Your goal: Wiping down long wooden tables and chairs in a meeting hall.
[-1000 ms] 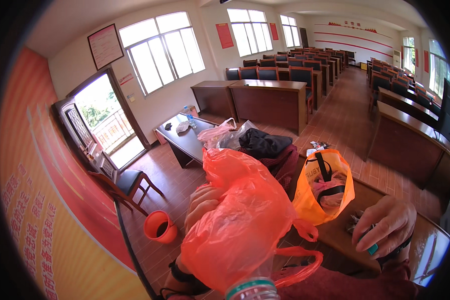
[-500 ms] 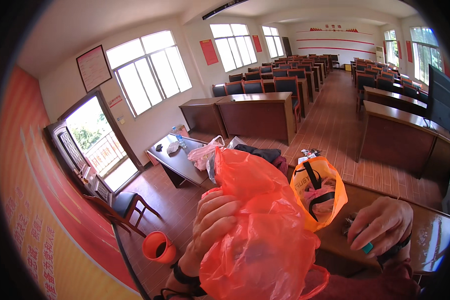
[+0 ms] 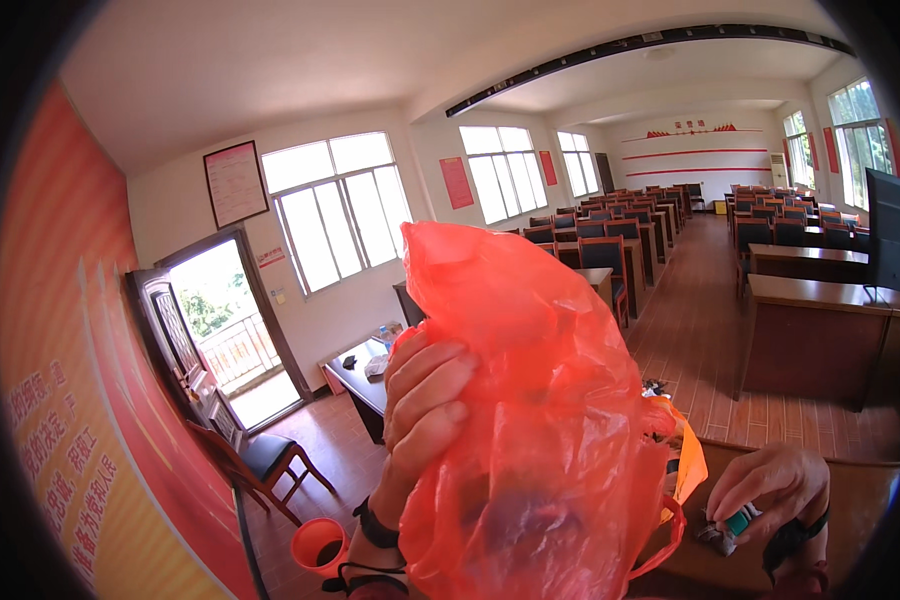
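The left hand (image 3: 425, 400) holds a red plastic bag (image 3: 535, 390) at its left side; the four fingers are bent, close together and clamped on the thin plastic, while the thumb I cannot see. The bag is raised in front of the person, large and wrinkled, and it hides the left part of the brown table (image 3: 860, 500). Low inside the bag a dark shape shows through, but I cannot tell what it is. The right hand (image 3: 770, 490) is above the table, near the far edge, with the fingers bent down and closed with the thumb on a small green cap (image 3: 738, 521). Just beside this cap, under the fingertips, there is a crumpled greyish thing (image 3: 717, 540); whether it is gripped or lies on the table, I cannot tell. Between the red bag and the right hand, close to the far edge of the table, a part of an orange bag (image 3: 690, 460) is visible. On both wrists there are black bands (image 3: 375, 526). To the left, on the floor, are a red bucket (image 3: 319, 546) and, near it, a chair (image 3: 262, 456) with a dark seat. Farther away, a side table (image 3: 358, 382) carries a clear bottle (image 3: 386, 336) near its far edge.
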Tool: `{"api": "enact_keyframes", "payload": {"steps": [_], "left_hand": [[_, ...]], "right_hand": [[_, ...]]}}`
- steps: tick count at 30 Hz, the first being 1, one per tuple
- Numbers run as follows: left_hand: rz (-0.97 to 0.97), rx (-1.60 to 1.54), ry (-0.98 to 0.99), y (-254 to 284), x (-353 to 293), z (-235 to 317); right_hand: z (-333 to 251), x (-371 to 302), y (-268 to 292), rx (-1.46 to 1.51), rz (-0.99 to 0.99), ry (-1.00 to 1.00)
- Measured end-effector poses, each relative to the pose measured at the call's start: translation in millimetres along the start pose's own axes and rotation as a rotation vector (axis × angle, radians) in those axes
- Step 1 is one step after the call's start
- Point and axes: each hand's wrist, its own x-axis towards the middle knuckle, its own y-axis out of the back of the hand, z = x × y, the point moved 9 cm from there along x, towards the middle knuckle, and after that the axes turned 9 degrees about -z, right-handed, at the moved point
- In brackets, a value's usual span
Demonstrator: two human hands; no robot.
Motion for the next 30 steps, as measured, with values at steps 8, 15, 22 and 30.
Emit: {"api": "enact_keyframes", "payload": {"steps": [8, 15, 22, 30], "left_hand": [[-0.021, -0.031, 0.067, -14.4, -12.5, 3.2], [-0.094, -0.264, 0.243, -70.0, -63.4, 21.4], [-0.252, -0.634, 0.465, -137.9, -120.2, 32.2], [-0.395, -0.849, 0.596, -205.2, -158.7, 48.5]], "right_hand": [[-6.7, -1.8, 17.4, -0.112, 0.128, 0.051], [-43.3, 4.4, 39.7, -0.259, 0.522, 0.072], [-87.7, 44.0, 21.9, -0.765, 0.315, 0.139], [-63.6, 85.3, 0.0, -0.881, 0.13, 0.259]]}}
